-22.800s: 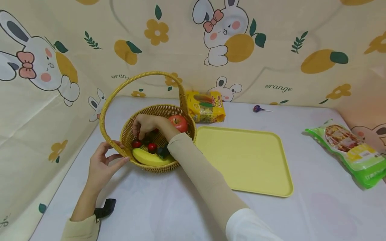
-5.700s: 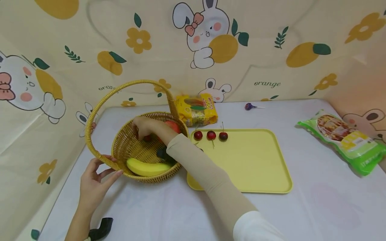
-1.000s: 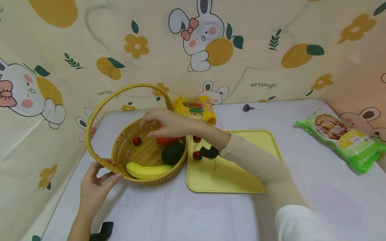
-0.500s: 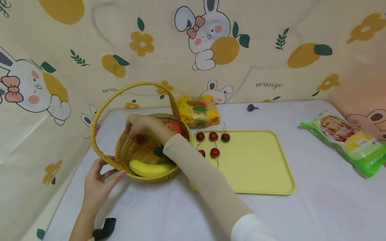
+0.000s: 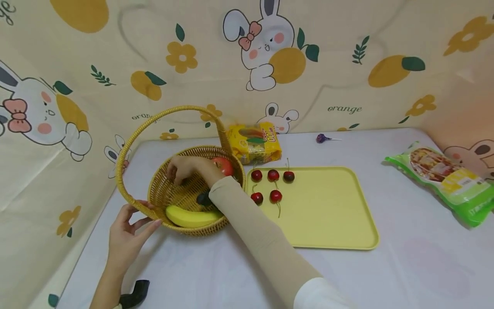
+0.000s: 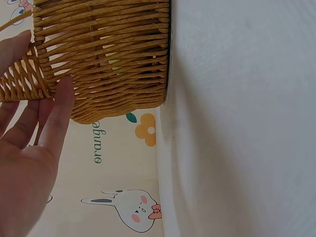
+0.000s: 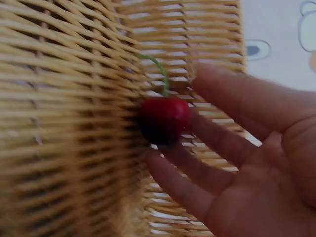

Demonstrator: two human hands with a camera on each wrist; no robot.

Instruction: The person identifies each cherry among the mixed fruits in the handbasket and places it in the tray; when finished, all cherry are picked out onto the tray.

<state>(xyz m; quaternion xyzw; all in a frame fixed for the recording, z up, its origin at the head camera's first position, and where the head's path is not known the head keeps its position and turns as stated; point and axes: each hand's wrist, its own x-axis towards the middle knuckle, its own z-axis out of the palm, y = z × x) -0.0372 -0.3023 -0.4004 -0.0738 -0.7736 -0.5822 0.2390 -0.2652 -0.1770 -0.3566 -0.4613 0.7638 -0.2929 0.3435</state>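
Note:
In the head view a wicker basket stands on the table at the left. My left hand pinches it where the tall handle meets the rim, thumb outside the wall. Inside reaches my right hand, by the far left wall. The right wrist view has a dark red cherry with a green stem lying against the weave. Fingers of that hand extend behind and under it, while the thumb stands apart above. A banana and a red apple also lie in the basket.
Several cherries lie on the left part of a yellow tray, right of the basket. Behind stands a yellow packet. Further right are a lollipop and a green food bag. A patterned cloth hangs behind.
Several cherries have gone from the basket to the tray since the oldest frame. In the last second my right arm swung left and the hand went down into the basket. My left hand kept its hold.

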